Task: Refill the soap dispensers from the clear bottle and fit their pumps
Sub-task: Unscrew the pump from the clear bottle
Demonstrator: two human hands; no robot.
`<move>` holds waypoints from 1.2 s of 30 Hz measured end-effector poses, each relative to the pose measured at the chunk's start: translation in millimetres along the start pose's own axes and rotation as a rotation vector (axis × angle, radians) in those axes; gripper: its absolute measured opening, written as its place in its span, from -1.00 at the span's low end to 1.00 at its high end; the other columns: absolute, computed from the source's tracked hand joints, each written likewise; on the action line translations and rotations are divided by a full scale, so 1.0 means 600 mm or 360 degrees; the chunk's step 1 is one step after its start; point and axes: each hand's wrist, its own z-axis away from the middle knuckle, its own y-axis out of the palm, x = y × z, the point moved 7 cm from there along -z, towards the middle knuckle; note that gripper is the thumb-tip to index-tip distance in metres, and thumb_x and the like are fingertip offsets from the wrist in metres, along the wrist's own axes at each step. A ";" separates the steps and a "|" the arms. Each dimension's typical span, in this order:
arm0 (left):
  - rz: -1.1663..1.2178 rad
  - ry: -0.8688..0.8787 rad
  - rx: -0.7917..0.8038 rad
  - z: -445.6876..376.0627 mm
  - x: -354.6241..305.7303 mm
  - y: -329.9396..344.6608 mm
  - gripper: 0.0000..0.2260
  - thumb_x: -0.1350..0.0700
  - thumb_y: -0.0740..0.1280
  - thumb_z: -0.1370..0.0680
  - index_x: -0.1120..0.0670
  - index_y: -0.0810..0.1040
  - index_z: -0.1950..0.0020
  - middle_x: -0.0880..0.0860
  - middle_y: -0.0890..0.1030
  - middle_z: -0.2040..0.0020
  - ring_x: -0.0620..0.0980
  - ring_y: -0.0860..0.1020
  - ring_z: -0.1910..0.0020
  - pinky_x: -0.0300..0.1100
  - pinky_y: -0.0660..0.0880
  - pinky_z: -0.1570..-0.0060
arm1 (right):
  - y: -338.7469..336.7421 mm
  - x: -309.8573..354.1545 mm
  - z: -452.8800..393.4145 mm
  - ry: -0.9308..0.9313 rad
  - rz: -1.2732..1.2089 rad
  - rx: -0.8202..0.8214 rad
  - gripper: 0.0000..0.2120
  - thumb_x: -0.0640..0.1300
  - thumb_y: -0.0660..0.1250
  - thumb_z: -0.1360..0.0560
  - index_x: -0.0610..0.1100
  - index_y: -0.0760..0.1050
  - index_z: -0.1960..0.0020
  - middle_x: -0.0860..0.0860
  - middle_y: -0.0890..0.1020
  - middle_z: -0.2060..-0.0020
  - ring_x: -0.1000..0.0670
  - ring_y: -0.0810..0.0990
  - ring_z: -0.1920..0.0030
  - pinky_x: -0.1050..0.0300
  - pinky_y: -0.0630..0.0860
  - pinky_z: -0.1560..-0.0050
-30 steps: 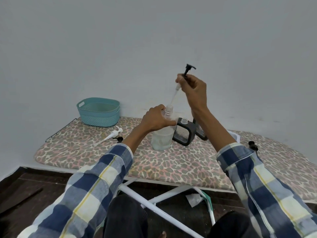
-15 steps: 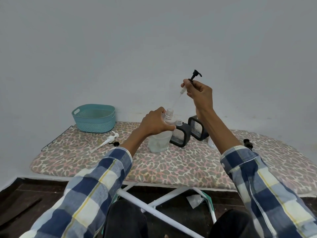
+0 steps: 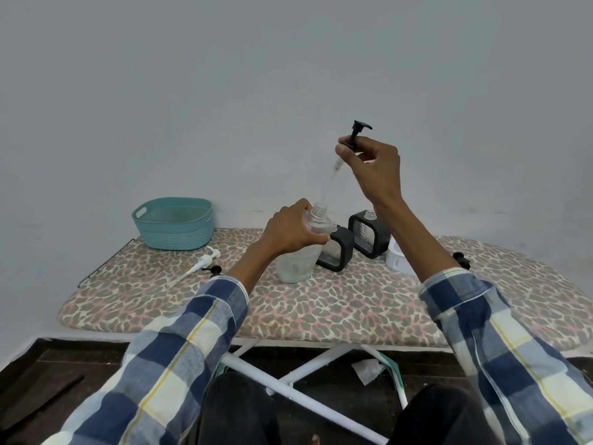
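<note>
1. Left hand (image 3: 288, 231) grips the clear bottle (image 3: 300, 252), tilted, base on the ironing board (image 3: 353, 303).
2. Right hand (image 3: 372, 168) fingers pinch the black pump (image 3: 356, 131) above the bottle mouth, tube hanging.
3. Two black dispensers (image 3: 369, 234) stand just behind.

- Your left sleeve (image 3: 179, 342): checked shirt, big blocks of dark blue, mid blue and cream-white, thin yellow lines running through the check.
- Left cuff (image 3: 229, 289) sits partway up the forearm, light stitched edge.
- Your right sleeve (image 3: 500, 345): same check, same thin yellow line, pale seam along the cuff.
- Left hand (image 3: 290, 231) and right hand (image 3: 373, 168) bare; no gloves, rings or watch visible.
- Trousers (image 3: 237, 412): dark, near black, plain, on both legs at the frame's bottom.
</note>
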 end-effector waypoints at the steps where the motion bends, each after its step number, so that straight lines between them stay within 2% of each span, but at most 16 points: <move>1: 0.0005 0.0000 -0.0006 0.001 0.000 -0.001 -0.45 -0.28 0.59 -0.34 -0.07 0.47 -0.17 -0.04 0.69 -0.05 0.02 0.64 0.06 -0.03 0.61 0.07 | 0.005 0.003 0.002 0.0035 -0.0077 0.0041 -0.78 0.03 0.55 -0.53 -0.03 0.77 -0.12 0.14 0.79 0.04 0.08 0.71 0.01 0.23 0.59 -0.10; 5: 0.0037 -0.0018 -0.0010 0.005 0.004 -0.004 -0.44 -0.25 0.59 -0.37 -0.06 0.46 -0.22 -0.05 0.66 -0.04 0.02 0.62 0.06 -0.07 0.56 0.11 | 0.003 0.020 0.000 -0.0041 -0.0086 0.0068 -0.76 0.04 0.55 -0.53 -0.05 0.76 -0.13 0.12 0.78 0.03 0.22 0.64 0.12 0.31 0.54 0.02; 8: 0.0098 -0.0042 -0.0019 0.009 0.011 -0.012 -0.48 -0.19 0.59 -0.41 -0.04 0.43 -0.19 -0.05 0.64 0.04 0.02 0.59 0.11 -0.12 0.44 0.21 | -0.002 0.036 -0.006 -0.0079 -0.0198 -0.0019 -0.76 0.04 0.53 -0.55 -0.06 0.74 -0.15 0.10 0.78 0.02 0.13 0.66 0.08 0.26 0.55 0.02; 11: 0.0201 -0.0078 -0.0023 0.016 0.023 -0.019 -0.52 -0.16 0.59 -0.43 -0.01 0.44 -0.16 -0.07 0.63 0.08 0.03 0.60 0.08 -0.04 0.50 0.14 | -0.009 0.050 -0.015 -0.0082 -0.0358 -0.0175 -0.77 0.04 0.50 -0.58 -0.08 0.74 -0.14 0.06 0.78 0.01 0.09 0.69 0.02 0.20 0.54 -0.03; 14: 0.0333 -0.0086 0.0014 0.019 0.041 -0.019 -0.49 -0.22 0.60 -0.42 -0.01 0.47 -0.15 -0.06 0.66 0.00 0.04 0.63 0.02 0.01 0.55 0.05 | -0.016 0.040 -0.023 0.0038 -0.0541 -0.0374 -0.73 0.07 0.49 -0.58 -0.11 0.74 -0.10 0.01 0.78 0.06 0.07 0.61 0.13 0.11 0.55 0.01; 16: 0.0422 -0.0089 0.0049 0.021 0.050 -0.021 -0.39 -0.31 0.61 -0.38 -0.04 0.47 -0.25 -0.07 0.66 -0.13 0.00 0.64 -0.08 -0.02 0.59 -0.04 | -0.021 0.025 -0.023 0.0156 -0.0706 -0.0510 -0.72 0.07 0.49 -0.60 -0.16 0.74 0.01 -0.04 0.78 0.12 0.05 0.56 0.18 0.14 0.54 0.08; 18: 0.0506 -0.0092 0.0085 0.024 0.057 -0.026 -0.31 -0.30 0.63 -0.38 -0.06 0.44 -0.36 -0.06 0.64 -0.25 -0.02 0.63 -0.17 -0.09 0.58 -0.12 | -0.024 0.010 -0.021 0.0265 -0.0844 -0.0580 -0.70 0.05 0.48 -0.61 -0.16 0.72 0.13 -0.04 0.74 0.17 0.07 0.52 0.23 0.18 0.50 0.13; 20: 0.0574 -0.0092 0.0163 0.028 0.064 -0.029 -0.24 -0.25 0.66 -0.37 -0.07 0.40 -0.43 -0.07 0.60 -0.33 -0.03 0.60 -0.26 -0.18 0.53 -0.14 | -0.015 -0.003 -0.016 0.0346 -0.0891 -0.0527 -0.69 0.05 0.47 -0.62 -0.16 0.70 0.16 -0.04 0.70 0.19 0.10 0.47 0.28 0.22 0.46 0.18; 22: 0.0624 -0.0083 0.0272 0.034 0.068 -0.036 -0.15 -0.20 0.69 -0.34 -0.08 0.36 -0.51 -0.08 0.54 -0.41 -0.03 0.55 -0.36 -0.13 0.51 -0.26 | 0.005 -0.016 -0.006 0.0405 -0.0837 -0.0403 -0.69 0.06 0.47 -0.62 -0.17 0.72 0.12 -0.06 0.73 0.17 0.12 0.46 0.31 0.24 0.46 0.20; 24: 0.0706 -0.0096 0.0387 0.042 0.079 -0.052 -0.10 -0.06 0.71 -0.38 -0.09 0.30 -0.60 -0.05 0.46 -0.49 -0.03 0.46 -0.47 -0.07 0.46 -0.40 | 0.028 -0.029 0.006 0.0462 -0.0744 -0.0303 -0.68 0.08 0.49 -0.60 -0.21 0.72 0.00 -0.07 0.78 0.12 0.12 0.50 0.28 0.23 0.48 0.17; 25: 0.0739 -0.0097 0.0431 0.045 0.084 -0.064 -0.14 0.01 0.68 -0.43 -0.08 0.31 -0.62 -0.04 0.44 -0.53 -0.04 0.41 -0.52 -0.06 0.42 -0.45 | 0.041 -0.037 0.013 0.0504 -0.0711 -0.0260 -0.62 0.10 0.52 -0.58 -0.24 0.69 -0.09 -0.06 0.79 0.09 0.11 0.54 0.25 0.21 0.49 0.13; 27: 0.0852 -0.0100 0.0432 0.051 0.097 -0.097 -0.35 0.13 0.57 -0.54 -0.07 0.42 -0.59 -0.03 0.45 -0.56 -0.09 0.39 -0.54 0.03 0.35 -0.54 | 0.069 -0.045 0.027 0.0563 -0.0640 -0.0163 -0.46 0.17 0.56 -0.51 -0.25 0.61 -0.22 -0.03 0.80 0.08 0.10 0.63 0.16 0.11 0.55 0.01; 29: 0.1075 -0.0163 0.0323 0.056 0.113 -0.131 -0.60 0.20 0.38 -0.65 -0.01 0.56 -0.49 -0.04 0.54 -0.50 -0.14 0.51 -0.40 0.12 0.33 -0.57 | 0.096 -0.043 0.042 0.0529 -0.0472 -0.0066 -0.42 0.26 0.58 -0.44 -0.19 0.60 -0.17 0.00 0.80 0.10 0.06 0.72 0.05 -0.03 0.64 -0.12; 31: 0.1276 -0.0234 0.0180 0.062 0.125 -0.153 -0.68 0.16 0.25 -0.70 0.05 0.63 -0.41 0.00 0.66 -0.37 -0.08 0.59 -0.36 0.15 0.39 -0.53 | 0.126 -0.036 0.057 0.0427 -0.0268 0.0029 -0.48 0.28 0.59 -0.41 -0.12 0.60 -0.06 0.02 0.79 0.15 0.05 0.76 0.06 -0.11 0.67 -0.14; 34: 0.1319 -0.0268 0.0008 0.073 0.117 -0.165 -0.70 -0.01 0.26 -0.74 0.08 0.65 -0.36 0.06 0.76 -0.18 0.03 0.69 -0.25 0.11 0.56 -0.39 | 0.174 -0.020 0.082 0.0232 -0.0001 0.0161 -0.54 0.34 0.57 -0.39 -0.01 0.57 0.02 0.08 0.75 0.23 0.07 0.73 0.18 -0.16 0.66 -0.06; 36: 0.1335 -0.0262 -0.0060 0.076 0.107 -0.160 -0.66 -0.14 0.28 -0.73 0.05 0.68 -0.29 0.06 0.78 -0.10 0.04 0.73 -0.15 0.02 0.63 -0.27 | 0.200 -0.010 0.097 0.0098 0.0205 0.0202 -0.57 0.41 0.52 -0.39 0.09 0.55 0.05 0.15 0.72 0.25 0.15 0.70 0.19 -0.19 0.60 -0.09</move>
